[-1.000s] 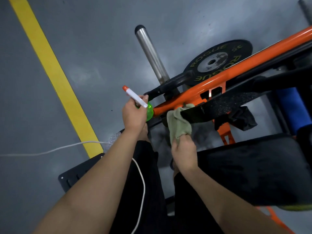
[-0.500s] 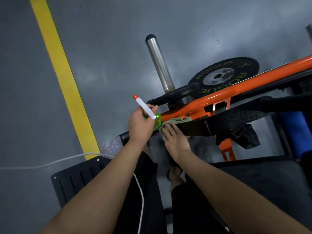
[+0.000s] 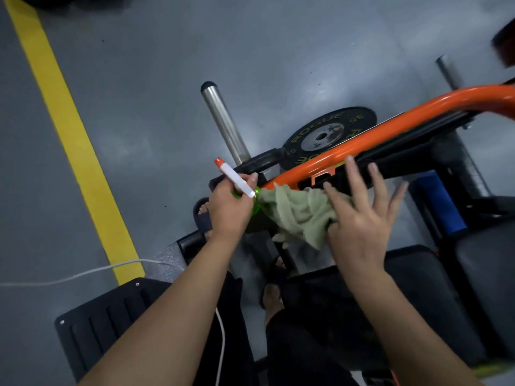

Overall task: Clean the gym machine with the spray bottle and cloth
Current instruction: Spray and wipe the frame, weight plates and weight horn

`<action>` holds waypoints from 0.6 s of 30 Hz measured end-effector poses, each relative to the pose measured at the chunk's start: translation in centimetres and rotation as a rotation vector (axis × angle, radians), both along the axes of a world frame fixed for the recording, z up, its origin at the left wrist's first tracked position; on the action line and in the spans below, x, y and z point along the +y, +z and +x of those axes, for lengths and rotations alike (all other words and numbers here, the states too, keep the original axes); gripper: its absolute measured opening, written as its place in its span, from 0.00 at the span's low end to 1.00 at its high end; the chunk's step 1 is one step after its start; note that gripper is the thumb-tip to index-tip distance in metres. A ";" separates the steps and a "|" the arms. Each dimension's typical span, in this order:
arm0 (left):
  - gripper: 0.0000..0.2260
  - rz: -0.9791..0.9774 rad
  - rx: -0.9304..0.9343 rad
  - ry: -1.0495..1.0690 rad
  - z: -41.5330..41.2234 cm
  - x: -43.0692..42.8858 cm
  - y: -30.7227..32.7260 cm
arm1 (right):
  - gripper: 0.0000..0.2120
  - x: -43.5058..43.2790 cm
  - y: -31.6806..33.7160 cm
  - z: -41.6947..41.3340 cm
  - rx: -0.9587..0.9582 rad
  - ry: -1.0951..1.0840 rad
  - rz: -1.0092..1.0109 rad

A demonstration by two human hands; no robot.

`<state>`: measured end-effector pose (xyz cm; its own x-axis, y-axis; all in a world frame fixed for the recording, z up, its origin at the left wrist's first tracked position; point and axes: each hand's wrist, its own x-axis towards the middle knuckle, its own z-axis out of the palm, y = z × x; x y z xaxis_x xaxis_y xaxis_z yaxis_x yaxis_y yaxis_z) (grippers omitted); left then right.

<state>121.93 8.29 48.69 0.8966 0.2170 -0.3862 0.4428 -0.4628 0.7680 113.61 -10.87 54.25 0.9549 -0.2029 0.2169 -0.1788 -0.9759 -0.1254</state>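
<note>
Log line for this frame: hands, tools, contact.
left hand grips green spray bottle, white nozzle | right hand, fingers spread, presses pale green cloth below orange metal frame tube | step: wipe

This is a gym, plainly enough. A black weight plate lettered ROGUE shows right of centre, partly behind the orange tube of a machine. A polished steel peg with a black cap, the kind plates slide onto, juts out in the middle of the frame. Black padding fills the lower right, with a blue roller just above it. The floor is smooth grey, marked with a broad yellow line running down the left side. A ribbed black footplate sits at lower left.
</note>
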 end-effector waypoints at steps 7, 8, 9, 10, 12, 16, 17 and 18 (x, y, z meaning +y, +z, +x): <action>0.18 0.034 -0.169 -0.151 0.4 -2.9 2.4 | 0.26 0.7 -1.0 -0.6 0.040 -0.646 0.589; 0.17 0.051 -0.210 -0.187 0.4 -3.4 2.9 | 0.19 0.2 -1.2 -0.5 0.040 -0.762 0.748; 0.16 0.075 -0.243 -0.238 0.2 -3.7 3.2 | 0.14 -0.2 -1.2 -0.5 0.089 -0.869 0.946; 0.15 0.097 -0.261 -0.285 -0.1 -4.0 3.2 | 0.11 -0.4 -1.2 -0.4 0.144 -0.968 1.213; 0.15 0.086 -0.257 -0.332 -0.3 -4.2 2.9 | 0.13 0.2 -0.7 -0.3 0.132 -1.113 1.816; 0.12 -0.004 -0.235 -0.276 -0.3 -4.3 2.0 | 0.10 1.1 -0.5 1.4 0.033 -1.002 2.137; 0.12 0.002 -0.224 -0.280 -0.4 -4.3 2.0 | 0.10 1.0 -0.7 2.3 0.002 -1.046 2.139; 0.12 0.008 -0.211 -0.284 -0.5 -4.2 2.1 | 0.11 0.8 -0.9 3.4 -0.032 -1.113 2.152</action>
<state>121.45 4.05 50.74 0.9814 -0.0500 -0.1855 0.1278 -0.5509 0.8247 116.97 -10.05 53.31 0.3872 -0.2803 -0.8784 -0.2964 0.8642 -0.4065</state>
